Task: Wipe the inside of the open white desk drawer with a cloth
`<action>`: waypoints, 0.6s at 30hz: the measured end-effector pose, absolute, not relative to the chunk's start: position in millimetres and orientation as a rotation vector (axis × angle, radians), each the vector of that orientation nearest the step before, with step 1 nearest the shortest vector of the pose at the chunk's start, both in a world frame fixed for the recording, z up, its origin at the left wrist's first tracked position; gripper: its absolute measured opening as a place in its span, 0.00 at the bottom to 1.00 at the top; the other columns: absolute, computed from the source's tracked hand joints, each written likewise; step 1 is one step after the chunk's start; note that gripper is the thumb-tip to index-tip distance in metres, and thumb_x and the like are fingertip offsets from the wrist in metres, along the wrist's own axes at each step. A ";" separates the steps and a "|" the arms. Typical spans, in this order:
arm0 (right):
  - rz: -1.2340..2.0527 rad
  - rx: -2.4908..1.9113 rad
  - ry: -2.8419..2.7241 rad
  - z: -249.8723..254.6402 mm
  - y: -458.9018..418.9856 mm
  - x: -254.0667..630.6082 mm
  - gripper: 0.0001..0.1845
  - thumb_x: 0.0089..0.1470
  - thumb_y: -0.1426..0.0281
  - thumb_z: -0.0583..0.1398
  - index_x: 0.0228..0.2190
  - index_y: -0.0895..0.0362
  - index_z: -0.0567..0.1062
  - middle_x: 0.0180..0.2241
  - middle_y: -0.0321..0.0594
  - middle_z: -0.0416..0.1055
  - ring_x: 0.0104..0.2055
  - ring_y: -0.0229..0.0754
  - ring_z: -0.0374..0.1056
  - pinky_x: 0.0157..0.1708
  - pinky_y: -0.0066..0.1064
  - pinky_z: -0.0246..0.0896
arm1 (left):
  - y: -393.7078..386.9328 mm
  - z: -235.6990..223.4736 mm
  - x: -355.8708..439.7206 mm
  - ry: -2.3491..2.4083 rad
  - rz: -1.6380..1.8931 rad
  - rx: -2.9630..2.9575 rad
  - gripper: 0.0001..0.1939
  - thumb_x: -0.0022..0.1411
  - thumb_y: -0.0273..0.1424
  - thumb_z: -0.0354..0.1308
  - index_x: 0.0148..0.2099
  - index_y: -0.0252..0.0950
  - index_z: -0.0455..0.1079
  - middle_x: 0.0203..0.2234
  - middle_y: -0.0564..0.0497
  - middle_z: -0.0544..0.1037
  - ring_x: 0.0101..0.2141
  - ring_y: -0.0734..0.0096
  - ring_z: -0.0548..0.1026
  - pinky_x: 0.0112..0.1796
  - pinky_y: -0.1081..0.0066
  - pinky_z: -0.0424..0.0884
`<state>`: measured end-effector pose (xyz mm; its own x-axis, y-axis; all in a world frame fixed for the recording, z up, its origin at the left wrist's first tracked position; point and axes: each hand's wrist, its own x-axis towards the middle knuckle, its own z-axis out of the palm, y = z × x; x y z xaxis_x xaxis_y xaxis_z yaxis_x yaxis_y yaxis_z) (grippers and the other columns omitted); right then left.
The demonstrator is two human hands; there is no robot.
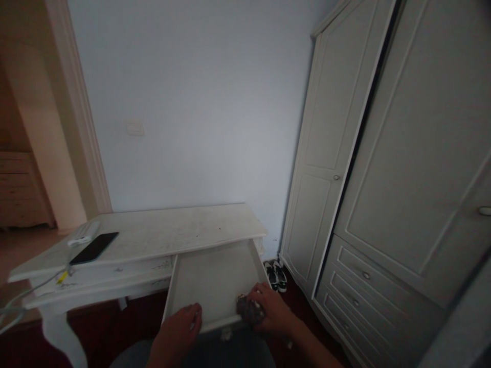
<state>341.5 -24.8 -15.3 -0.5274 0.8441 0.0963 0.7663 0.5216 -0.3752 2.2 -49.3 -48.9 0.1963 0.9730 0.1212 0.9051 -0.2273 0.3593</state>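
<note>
A white drawer (210, 281) is pulled out from the white desk (184, 225), and its bare bottom shows. My left hand (180, 327) is at the drawer's front left corner with its fingers curled in; whether anything lies inside them is hidden. At the front right corner, my right hand (270, 306) grips a crumpled dark grey, speckled cloth (249, 309) against the drawer's rim. Below the front edge, a small pale knob (226, 334) shows on the drawer front.
A dark phone (95, 248) and a white device (83, 233) with cables lie on the desk's left end. To the right stands a tall white wardrobe (318, 153). Black-and-white shoes (276, 276) sit on the dark red floor between desk and wardrobe. A doorway opens at left.
</note>
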 end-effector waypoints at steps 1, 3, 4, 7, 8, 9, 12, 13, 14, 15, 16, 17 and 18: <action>0.409 -1.357 -2.503 -15.0 -24.8 338.8 0.35 0.39 0.56 0.74 0.50 0.48 0.76 0.52 0.41 0.70 0.54 0.53 0.65 0.53 0.38 0.60 | -50.0 -46.7 2.7 1.802 0.487 2.250 0.22 0.73 0.40 0.41 0.55 0.44 0.75 0.52 0.45 0.84 0.53 0.58 0.81 0.55 0.59 0.72; 0.380 -1.351 -2.530 -14.8 -25.3 328.4 0.36 0.39 0.54 0.74 0.51 0.48 0.76 0.52 0.41 0.70 0.54 0.53 0.65 0.53 0.39 0.61 | -52.0 -39.9 4.6 1.790 0.497 2.225 0.22 0.74 0.40 0.40 0.53 0.43 0.75 0.49 0.46 0.84 0.49 0.59 0.82 0.53 0.60 0.73; 0.365 -1.332 -2.548 -15.1 -26.0 320.1 0.38 0.39 0.53 0.75 0.52 0.48 0.76 0.52 0.42 0.70 0.54 0.54 0.65 0.53 0.40 0.61 | -52.9 -36.4 5.5 1.781 0.513 2.214 0.22 0.74 0.40 0.40 0.53 0.42 0.75 0.48 0.46 0.85 0.48 0.60 0.82 0.52 0.61 0.73; 0.310 -1.239 -2.615 -17.9 -28.9 282.2 0.42 0.39 0.49 0.75 0.54 0.46 0.74 0.53 0.43 0.70 0.55 0.56 0.65 0.54 0.44 0.64 | -53.9 -31.0 5.9 1.734 0.613 2.181 0.23 0.74 0.41 0.40 0.54 0.42 0.74 0.51 0.46 0.83 0.51 0.62 0.81 0.56 0.61 0.72; 0.286 -1.210 -2.638 -19.3 -30.1 265.7 0.43 0.39 0.48 0.74 0.55 0.46 0.73 0.53 0.43 0.70 0.55 0.57 0.65 0.54 0.46 0.65 | -53.5 -31.4 4.9 1.724 0.657 2.163 0.23 0.74 0.42 0.40 0.55 0.43 0.74 0.53 0.46 0.83 0.53 0.62 0.80 0.57 0.61 0.71; 0.259 -1.183 -2.662 -20.6 -31.2 248.0 0.43 0.39 0.47 0.74 0.56 0.47 0.73 0.54 0.45 0.70 0.55 0.59 0.65 0.54 0.49 0.66 | -52.9 -32.6 3.2 1.713 0.702 2.149 0.24 0.74 0.43 0.39 0.55 0.43 0.74 0.54 0.47 0.83 0.55 0.62 0.79 0.59 0.61 0.71; 0.212 -1.085 -2.694 -22.9 -33.3 194.8 0.46 0.42 0.48 0.73 0.59 0.50 0.70 0.56 0.48 0.71 0.56 0.63 0.65 0.54 0.54 0.68 | -50.9 -38.0 -5.1 1.692 0.854 2.118 0.25 0.74 0.43 0.36 0.52 0.45 0.75 0.50 0.49 0.84 0.53 0.64 0.81 0.57 0.63 0.73; 0.222 -1.057 -2.693 -22.7 -33.6 179.8 0.47 0.43 0.49 0.73 0.61 0.50 0.69 0.57 0.49 0.70 0.56 0.63 0.66 0.53 0.55 0.69 | -50.4 -39.5 -8.5 1.697 0.912 2.102 0.26 0.74 0.42 0.35 0.50 0.46 0.75 0.48 0.49 0.85 0.50 0.65 0.82 0.54 0.64 0.75; 0.241 -1.027 -2.690 -21.9 -33.6 167.3 0.47 0.44 0.50 0.72 0.62 0.50 0.68 0.59 0.48 0.70 0.56 0.63 0.67 0.53 0.55 0.70 | -49.9 -40.6 -11.9 1.706 0.968 2.083 0.27 0.74 0.42 0.34 0.48 0.46 0.76 0.46 0.50 0.86 0.48 0.65 0.83 0.51 0.65 0.77; 0.264 -1.000 -2.687 -20.8 -33.4 157.8 0.47 0.44 0.51 0.72 0.63 0.49 0.67 0.60 0.48 0.69 0.55 0.62 0.67 0.52 0.55 0.71 | -49.5 -41.5 -15.1 1.713 1.013 2.063 0.28 0.74 0.43 0.33 0.46 0.46 0.76 0.43 0.50 0.86 0.45 0.65 0.83 0.49 0.65 0.78; 0.289 -0.979 -2.685 -19.6 -33.0 151.5 0.48 0.44 0.52 0.72 0.64 0.48 0.66 0.61 0.47 0.69 0.55 0.63 0.68 0.52 0.54 0.71 | -49.0 -42.3 -17.8 1.720 1.044 2.040 0.28 0.74 0.44 0.32 0.44 0.46 0.76 0.41 0.50 0.86 0.44 0.64 0.84 0.47 0.65 0.78; 0.314 -0.960 -2.681 -18.5 -32.3 148.1 0.49 0.44 0.52 0.73 0.64 0.47 0.66 0.62 0.46 0.68 0.55 0.63 0.68 0.52 0.54 0.71 | -48.4 -43.2 -19.8 1.718 1.054 2.021 0.29 0.74 0.44 0.32 0.44 0.46 0.76 0.40 0.50 0.86 0.43 0.63 0.84 0.46 0.65 0.79; 0.341 -0.949 -2.676 -17.7 -31.4 147.4 0.50 0.43 0.52 0.73 0.65 0.47 0.65 0.63 0.45 0.68 0.56 0.63 0.68 0.53 0.55 0.71 | -47.6 -44.3 -21.2 1.707 1.047 2.007 0.29 0.74 0.45 0.32 0.44 0.46 0.76 0.40 0.50 0.87 0.42 0.63 0.84 0.46 0.65 0.79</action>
<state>147.4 -31.4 -17.7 -0.7445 0.6422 0.1825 0.5758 0.7560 -0.3113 -21.2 -47.6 -44.3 0.0259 0.9440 0.3289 0.7212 -0.2454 0.6478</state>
